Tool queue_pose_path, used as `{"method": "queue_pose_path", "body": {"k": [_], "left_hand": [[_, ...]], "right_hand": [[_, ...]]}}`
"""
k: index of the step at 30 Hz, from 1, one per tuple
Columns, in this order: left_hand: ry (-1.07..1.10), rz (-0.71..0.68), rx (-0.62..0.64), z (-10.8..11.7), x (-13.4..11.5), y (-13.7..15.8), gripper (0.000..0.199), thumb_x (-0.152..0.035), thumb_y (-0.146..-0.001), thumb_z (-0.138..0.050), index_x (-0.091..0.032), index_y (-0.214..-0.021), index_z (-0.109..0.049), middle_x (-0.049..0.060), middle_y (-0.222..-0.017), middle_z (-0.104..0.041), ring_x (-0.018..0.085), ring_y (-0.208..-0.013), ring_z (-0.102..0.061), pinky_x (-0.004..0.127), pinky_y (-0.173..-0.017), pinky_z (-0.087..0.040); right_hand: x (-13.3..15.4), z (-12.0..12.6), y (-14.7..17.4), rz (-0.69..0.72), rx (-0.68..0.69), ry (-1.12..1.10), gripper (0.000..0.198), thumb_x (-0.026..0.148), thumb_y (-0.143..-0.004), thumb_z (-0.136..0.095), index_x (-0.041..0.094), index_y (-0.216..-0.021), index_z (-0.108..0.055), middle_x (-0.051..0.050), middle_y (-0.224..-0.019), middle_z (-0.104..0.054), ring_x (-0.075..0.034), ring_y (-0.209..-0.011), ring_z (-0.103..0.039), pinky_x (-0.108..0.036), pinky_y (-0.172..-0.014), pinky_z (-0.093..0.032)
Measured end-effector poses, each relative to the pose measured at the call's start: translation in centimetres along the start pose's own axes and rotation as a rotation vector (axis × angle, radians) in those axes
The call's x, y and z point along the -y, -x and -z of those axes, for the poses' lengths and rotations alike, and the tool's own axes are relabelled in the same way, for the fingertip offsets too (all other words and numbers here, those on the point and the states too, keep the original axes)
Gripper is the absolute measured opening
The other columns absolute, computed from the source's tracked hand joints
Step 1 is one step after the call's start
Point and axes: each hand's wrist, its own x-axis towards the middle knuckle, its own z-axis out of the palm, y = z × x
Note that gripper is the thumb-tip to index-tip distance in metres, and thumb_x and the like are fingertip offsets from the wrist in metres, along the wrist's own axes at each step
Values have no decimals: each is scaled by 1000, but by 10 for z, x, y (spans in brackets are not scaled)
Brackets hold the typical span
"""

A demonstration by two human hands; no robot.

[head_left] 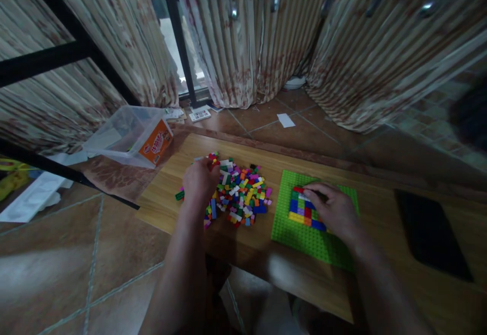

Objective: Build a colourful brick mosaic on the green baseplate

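One end first, line up squarely, then press evenly the small red plastic brick [297,190] pinched in the right hand [335,210] over the green studded plastic baseplate [282,218], with the left hand [200,178], hold impossible to tell, at the multicoloured plastic-brick heap [249,198].

The right fingers [321,188] hide part of the coloured brick patch [303,209].

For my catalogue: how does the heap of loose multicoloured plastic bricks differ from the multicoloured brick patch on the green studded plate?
The brick heap lies jumbled; the brick patch forms tidy rows. The heap spreads wider than the patch. The heap rests on the brown wooden tabletop, the patch on the green plate. Both mix colours.
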Motion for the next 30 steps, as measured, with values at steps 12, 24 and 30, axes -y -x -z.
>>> {"method": "queue_pose_path", "body": {"k": [12,24,30], "left_hand": [[320,-36,58,1,11,-13,24,-29,-74,-61,-18,-89,-76,5,-77,-74,20,-71,-66,25,-60,-44],[1110,-281,286,-7,-48,33,17,-29,-70,-75,-17,-83,-73,1,-79,-71,13,-71,-62,23,-67,-52],[1115,-463,385,-62,-115,72,15,-29,-82,-64,-17,-85,-73,1,-80,-72,13,-72,-63,24,-69,-52]], "right_hand": [[8,7,-1,-142,-33,-91,36,47,-93,-47,24,-96,-74,-5,-100,-75,-23,-93,-68,-38,-88,-50],[24,29,2,-210,-308,-461,32,49,-89,-58,22,-89,-74,-6,-91,-77,-23,-90,-70,-39,-84,-54],[29,37,6,-171,-108,-452,28,46,-87,-61,23,-95,-75,-3,-94,-77,-21,-89,-69,-36,-82,-54]]}}
